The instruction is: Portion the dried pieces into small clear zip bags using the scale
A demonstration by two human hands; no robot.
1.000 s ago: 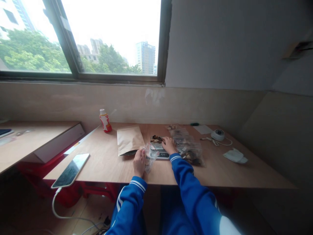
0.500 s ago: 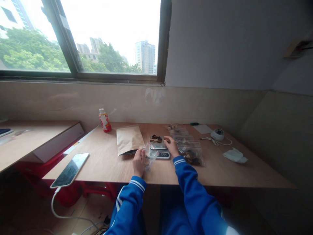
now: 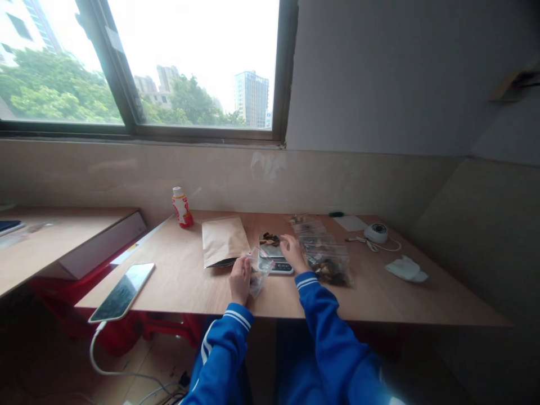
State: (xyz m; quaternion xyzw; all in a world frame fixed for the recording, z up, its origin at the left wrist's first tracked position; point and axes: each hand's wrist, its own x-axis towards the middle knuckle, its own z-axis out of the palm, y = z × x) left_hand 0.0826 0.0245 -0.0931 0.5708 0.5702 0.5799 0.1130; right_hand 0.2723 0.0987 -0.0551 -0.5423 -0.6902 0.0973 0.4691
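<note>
My left hand [image 3: 240,280] is closed on the edge of a clear zip bag [image 3: 260,277] with a few brown pieces inside. The bag leans over the near left corner of a small digital scale [image 3: 282,266]. Dark brown dried slices [image 3: 270,239] lie heaped on the scale's metal plate. Above the plate's right side is my right hand [image 3: 293,253], its fingers bent and slightly apart, with no piece visible between them. Just right of it lie several clear bags of dried pieces [image 3: 331,271], partly hidden by the hand and sleeve.
Left of the scale lies a kraft paper pouch [image 3: 225,242], with a red and white bottle [image 3: 182,208] behind it. A charging phone [image 3: 122,292] overhangs the table's left edge. To the right are a white camera [image 3: 375,233] with its cable and a crumpled white item [image 3: 405,269].
My right hand has shifted slightly left over the scale, and the brown piece at its fingertips no longer shows there. My left hand stays on the bag.
</note>
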